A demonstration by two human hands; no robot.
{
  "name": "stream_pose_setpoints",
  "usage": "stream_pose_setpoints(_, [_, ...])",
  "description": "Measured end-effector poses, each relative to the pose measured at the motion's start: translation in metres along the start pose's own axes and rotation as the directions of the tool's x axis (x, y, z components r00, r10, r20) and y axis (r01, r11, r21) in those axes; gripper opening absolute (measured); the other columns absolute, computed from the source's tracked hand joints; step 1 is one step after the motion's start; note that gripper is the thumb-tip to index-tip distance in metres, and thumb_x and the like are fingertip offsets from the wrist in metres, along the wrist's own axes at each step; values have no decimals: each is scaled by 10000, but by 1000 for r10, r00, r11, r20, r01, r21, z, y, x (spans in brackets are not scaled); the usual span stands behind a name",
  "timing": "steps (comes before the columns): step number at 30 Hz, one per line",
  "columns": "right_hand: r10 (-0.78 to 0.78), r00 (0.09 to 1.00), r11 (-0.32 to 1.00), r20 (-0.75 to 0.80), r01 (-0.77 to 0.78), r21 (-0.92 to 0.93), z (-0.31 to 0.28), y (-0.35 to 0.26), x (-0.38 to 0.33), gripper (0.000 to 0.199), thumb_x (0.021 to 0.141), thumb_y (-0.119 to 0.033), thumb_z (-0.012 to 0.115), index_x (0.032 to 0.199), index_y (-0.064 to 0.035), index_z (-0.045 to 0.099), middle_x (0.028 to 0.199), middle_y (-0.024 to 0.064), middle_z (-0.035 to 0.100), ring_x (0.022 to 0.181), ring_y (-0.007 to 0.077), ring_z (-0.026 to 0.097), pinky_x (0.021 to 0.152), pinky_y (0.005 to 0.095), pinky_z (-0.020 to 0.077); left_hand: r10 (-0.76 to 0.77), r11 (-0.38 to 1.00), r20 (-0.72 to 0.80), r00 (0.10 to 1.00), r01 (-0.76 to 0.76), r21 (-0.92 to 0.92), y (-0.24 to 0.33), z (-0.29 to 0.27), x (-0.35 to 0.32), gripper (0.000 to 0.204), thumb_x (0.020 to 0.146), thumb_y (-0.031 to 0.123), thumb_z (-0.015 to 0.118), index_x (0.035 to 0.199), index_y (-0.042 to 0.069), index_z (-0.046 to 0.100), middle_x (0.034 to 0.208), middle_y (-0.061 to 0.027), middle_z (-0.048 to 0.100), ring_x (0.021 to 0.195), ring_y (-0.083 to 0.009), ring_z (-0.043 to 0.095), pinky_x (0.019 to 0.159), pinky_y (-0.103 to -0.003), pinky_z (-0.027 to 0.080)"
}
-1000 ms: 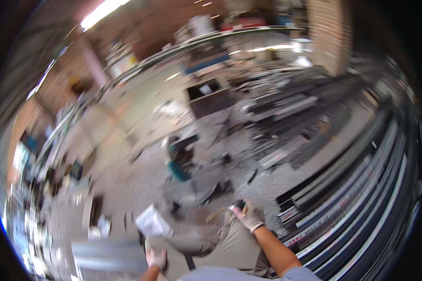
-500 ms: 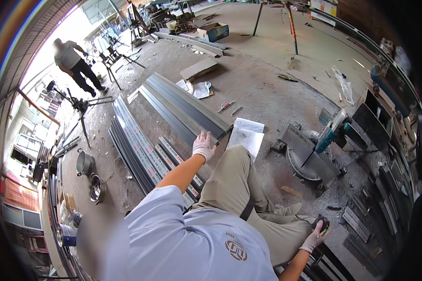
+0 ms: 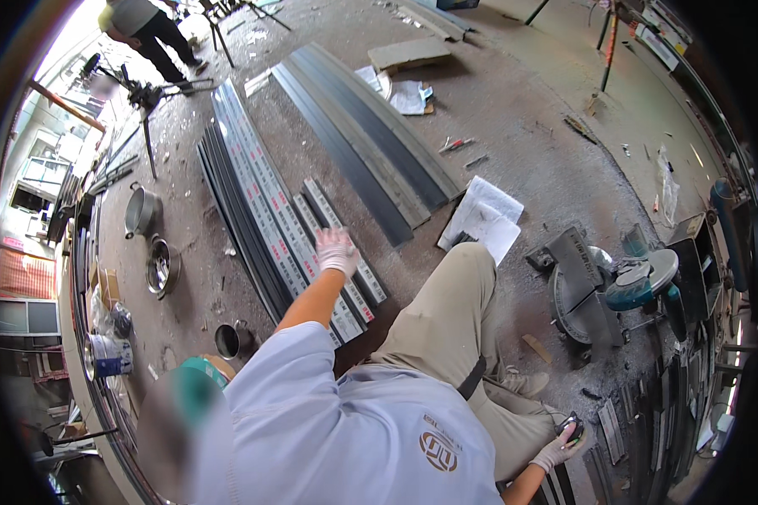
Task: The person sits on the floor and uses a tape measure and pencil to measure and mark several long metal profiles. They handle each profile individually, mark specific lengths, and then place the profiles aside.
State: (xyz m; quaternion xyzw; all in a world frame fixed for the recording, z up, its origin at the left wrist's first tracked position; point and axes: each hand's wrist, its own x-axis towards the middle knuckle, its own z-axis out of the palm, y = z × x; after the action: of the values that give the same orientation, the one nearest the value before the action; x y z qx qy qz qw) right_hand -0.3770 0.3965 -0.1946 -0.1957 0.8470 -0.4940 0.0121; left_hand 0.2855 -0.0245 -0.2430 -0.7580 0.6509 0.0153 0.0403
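My left hand (image 3: 337,251), in a white glove, lies with its fingers spread over the short metal profiles (image 3: 364,282) with printed film. It seems to touch them; the fingers are a little blurred. Longer film-covered profiles (image 3: 265,195) and dark bars (image 3: 227,198) lie just to their left. My right hand (image 3: 556,450), also gloved, is wrapped round a small black tape measure (image 3: 572,430) beside my right leg. Wide grey profiles (image 3: 354,139) lie on the floor ahead of my left hand. White paper sheets (image 3: 487,220) rest in front of my knee.
A mitre saw (image 3: 602,286) stands on the floor at the right, with dark offcuts (image 3: 648,421) nearer me. Metal pots (image 3: 143,210) sit at the left. A person (image 3: 156,38) stands at the far left by a tripod (image 3: 146,97). A flat slab (image 3: 408,55) lies farther off.
My left hand has left the near end of the wide grey profiles and moved left onto the short film-covered ones. The view has tipped lower. My right hand keeps its grip.
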Motion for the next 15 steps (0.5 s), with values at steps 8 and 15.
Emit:
stream_pose_setpoints(8, [-36, 999, 993, 34, 39, -111, -7, -12, 4, 613, 955, -303, 809, 1422, 23, 581, 1417, 203, 623, 1275, 311, 609, 1131, 416, 477, 83, 977, 444, 892, -160, 140, -100, 18, -73, 995, 878, 613, 707, 1602, 12, 383, 1676, -234, 330, 1551, -377, 311, 1293, -493, 196])
stream_pose_setpoints(15, [-83, 987, 981, 137, 105, -161, 22, -44, -15, 630, 950, -332, 814, 1415, 19, 574, 1416, 173, 596, 1264, 288, 588, 1123, 413, 457, 445, 880, 502, 741, -467, -89, -14, -16, -147, 1052, 708, 631, 843, 1496, 8, 528, 1589, -275, 400, 1550, -457, 280, 1288, -544, 203])
